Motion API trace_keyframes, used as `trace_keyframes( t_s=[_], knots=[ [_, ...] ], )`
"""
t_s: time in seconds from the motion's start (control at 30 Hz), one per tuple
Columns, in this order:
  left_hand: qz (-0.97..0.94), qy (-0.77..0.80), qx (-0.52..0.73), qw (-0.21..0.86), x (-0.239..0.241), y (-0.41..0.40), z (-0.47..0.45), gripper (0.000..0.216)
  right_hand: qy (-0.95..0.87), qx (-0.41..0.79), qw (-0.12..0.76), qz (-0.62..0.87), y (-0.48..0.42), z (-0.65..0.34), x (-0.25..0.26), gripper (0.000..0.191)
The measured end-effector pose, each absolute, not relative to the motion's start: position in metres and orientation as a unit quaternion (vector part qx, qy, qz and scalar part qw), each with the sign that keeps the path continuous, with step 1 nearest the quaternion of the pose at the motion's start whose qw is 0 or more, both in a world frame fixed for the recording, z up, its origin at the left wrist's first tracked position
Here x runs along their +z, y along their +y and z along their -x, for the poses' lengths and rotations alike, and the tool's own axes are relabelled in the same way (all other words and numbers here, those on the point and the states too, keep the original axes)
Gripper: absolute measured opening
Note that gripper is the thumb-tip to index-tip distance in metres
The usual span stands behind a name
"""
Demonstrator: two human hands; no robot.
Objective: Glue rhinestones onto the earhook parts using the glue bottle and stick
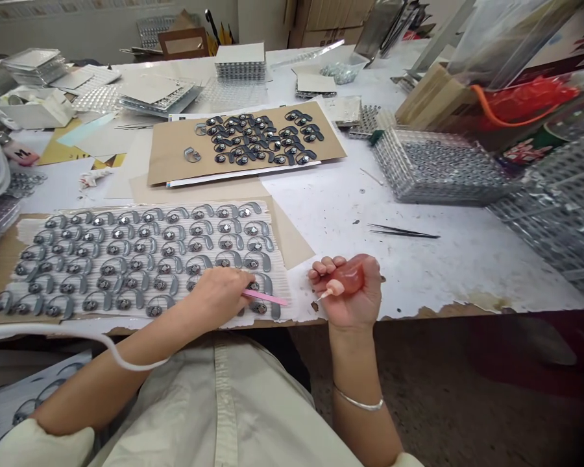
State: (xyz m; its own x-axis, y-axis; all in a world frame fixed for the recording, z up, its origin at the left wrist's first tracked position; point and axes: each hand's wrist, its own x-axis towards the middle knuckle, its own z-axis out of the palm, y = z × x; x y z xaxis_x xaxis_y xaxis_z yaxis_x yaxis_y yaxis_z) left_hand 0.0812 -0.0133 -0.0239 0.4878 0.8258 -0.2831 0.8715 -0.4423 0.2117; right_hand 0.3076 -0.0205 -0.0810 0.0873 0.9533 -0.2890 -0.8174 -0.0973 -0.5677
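Note:
My left hand (221, 293) rests on a white corrugated sheet (126, 305) and pinches a thin pink stick (265, 298) that points right. Rows of small grey hook-shaped parts (141, 250) with shiny round centres cover that sheet. My right hand (350, 292) lies palm up at the table's front edge, fingers curled round a small soft reddish squeeze bottle (349, 277) with its pale nozzle aimed left. A silver bangle (359, 402) circles my right wrist.
A brown card (175, 155) farther back carries several darker parts. Black tweezers (401, 231) lie on the white tabletop to the right. Clear plastic trays (433, 168) stack at the right, more trays and boxes at the back. A white cable (78, 334) crosses my left arm.

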Motion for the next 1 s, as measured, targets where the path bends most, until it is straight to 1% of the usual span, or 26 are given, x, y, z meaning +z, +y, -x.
trace_keyframes(
  t_s=[0.1, 0.17, 0.33, 0.43, 0.5, 0.6, 0.67, 0.73, 0.8, 0.87, 0.93, 1.0],
  knots=[
    [-0.84, 0.517, -0.042, 0.156, -0.021, -0.001, -0.079, 0.033, -0.112, 0.665, 0.663, 0.326, -0.02, -0.308, -0.081, 0.042],
    [-0.838, 0.524, -0.046, 0.146, -0.02, 0.008, -0.078, 0.038, -0.116, 0.661, 0.664, 0.329, -0.02, -0.309, -0.082, 0.042],
    [-0.846, 0.512, -0.066, 0.132, -0.027, 0.017, -0.081, 0.033, -0.12, 0.661, 0.661, 0.333, -0.02, -0.309, -0.082, 0.043],
    [-0.849, 0.506, -0.055, 0.144, -0.026, 0.017, -0.079, 0.031, -0.117, 0.662, 0.659, 0.336, -0.02, -0.309, -0.08, 0.042],
    [-0.836, 0.516, -0.001, 0.186, -0.021, 0.018, -0.076, 0.027, -0.117, 0.669, 0.65, 0.34, -0.018, -0.311, -0.076, 0.041],
    [-0.776, 0.537, 0.16, 0.289, -0.01, 0.024, -0.068, 0.023, -0.151, 0.678, 0.625, 0.356, -0.014, -0.319, -0.065, 0.04],
    [-0.724, 0.537, 0.264, 0.343, -0.004, 0.028, -0.063, 0.027, -0.185, 0.675, 0.61, 0.371, -0.006, -0.324, -0.053, 0.041],
    [-0.683, 0.526, 0.34, 0.377, 0.001, 0.032, -0.057, 0.032, -0.217, 0.667, 0.601, 0.383, 0.007, -0.326, -0.039, 0.043],
    [-0.659, 0.513, 0.403, 0.375, 0.003, 0.034, -0.052, 0.034, -0.242, 0.664, 0.588, 0.393, 0.024, -0.322, -0.026, 0.043],
    [-0.648, 0.512, 0.449, 0.342, 0.003, 0.032, -0.048, 0.035, -0.258, 0.669, 0.569, 0.403, 0.042, -0.315, -0.017, 0.044],
    [-0.638, 0.516, 0.472, 0.322, 0.001, 0.028, -0.044, 0.037, -0.263, 0.679, 0.55, 0.409, 0.057, -0.305, -0.012, 0.046],
    [-0.629, 0.51, 0.479, 0.339, -0.002, 0.024, -0.042, 0.039, -0.263, 0.679, 0.546, 0.414, 0.071, -0.295, -0.012, 0.049]
  ],
)
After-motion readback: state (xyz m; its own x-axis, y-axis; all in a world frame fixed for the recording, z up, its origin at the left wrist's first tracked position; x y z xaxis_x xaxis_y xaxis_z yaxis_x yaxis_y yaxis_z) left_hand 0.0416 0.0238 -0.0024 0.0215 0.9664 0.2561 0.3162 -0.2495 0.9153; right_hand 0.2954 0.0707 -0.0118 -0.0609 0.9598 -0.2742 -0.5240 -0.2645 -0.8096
